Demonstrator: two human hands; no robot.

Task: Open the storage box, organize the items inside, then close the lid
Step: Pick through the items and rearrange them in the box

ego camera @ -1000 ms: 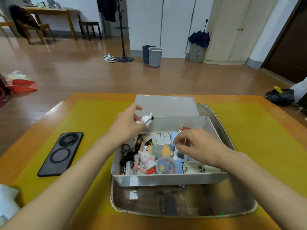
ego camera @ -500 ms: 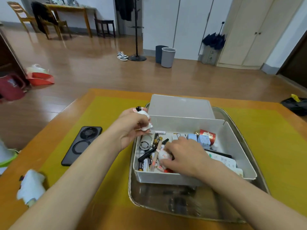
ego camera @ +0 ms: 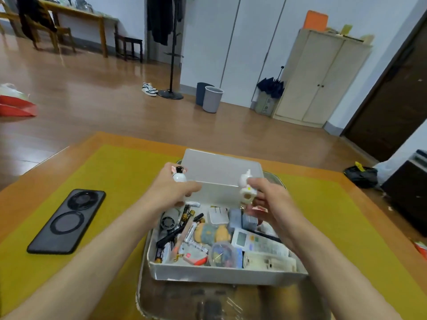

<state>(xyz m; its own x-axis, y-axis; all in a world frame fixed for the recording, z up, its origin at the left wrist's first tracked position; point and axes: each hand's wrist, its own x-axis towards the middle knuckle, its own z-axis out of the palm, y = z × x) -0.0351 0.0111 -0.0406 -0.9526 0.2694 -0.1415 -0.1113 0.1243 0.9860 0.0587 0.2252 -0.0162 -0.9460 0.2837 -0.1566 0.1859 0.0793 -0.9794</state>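
Note:
An open white storage box sits in a metal tray; its lid lies flat behind it. Inside are batteries, pens, a white charger, a plush toy, a remote control and a round clear container. My left hand is above the box's back left corner, closed on a small white figurine with a black top. My right hand holds a white rabbit figurine above the back of the box.
A black phone lies face down on the yellow mat left of the tray. The wooden table edge runs around the mat. A red item shows at the right edge. Bins, a coat stand and cabinets stand far behind.
My right hand has come up out of the box with the rabbit figurine. My left hand has risen slightly, still holding its figurine. The camera has tilted upward.

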